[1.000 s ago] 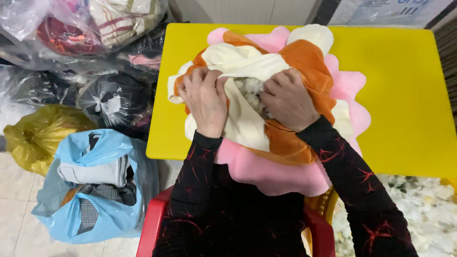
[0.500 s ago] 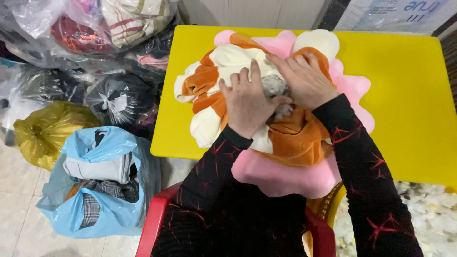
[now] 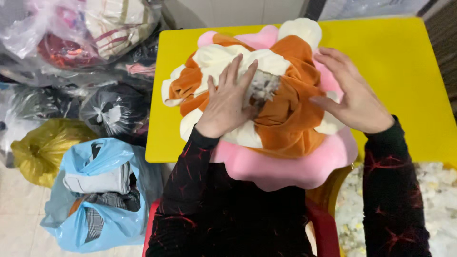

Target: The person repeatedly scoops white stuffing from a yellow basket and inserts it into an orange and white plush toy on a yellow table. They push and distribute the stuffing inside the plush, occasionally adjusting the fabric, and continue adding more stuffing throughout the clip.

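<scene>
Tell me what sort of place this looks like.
Probably a small home workshop for stuffing cushions: an orange-and-cream plush cover on a yellow table, loose white stuffing on the floor, bagged fabric in a blue plastic bag.

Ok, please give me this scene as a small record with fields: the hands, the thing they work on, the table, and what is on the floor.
left hand: flat, pressing on the orange and cream plush cover, fingertips at the grey stuffing in its opening
right hand: open, fingers spread, resting on the cover's right side
under the cover: pink scalloped plush cushion
table: yellow square table
floor, left: light blue plastic bag of clothes, yellow plastic bag
floor, right: white stuffing pile
</scene>
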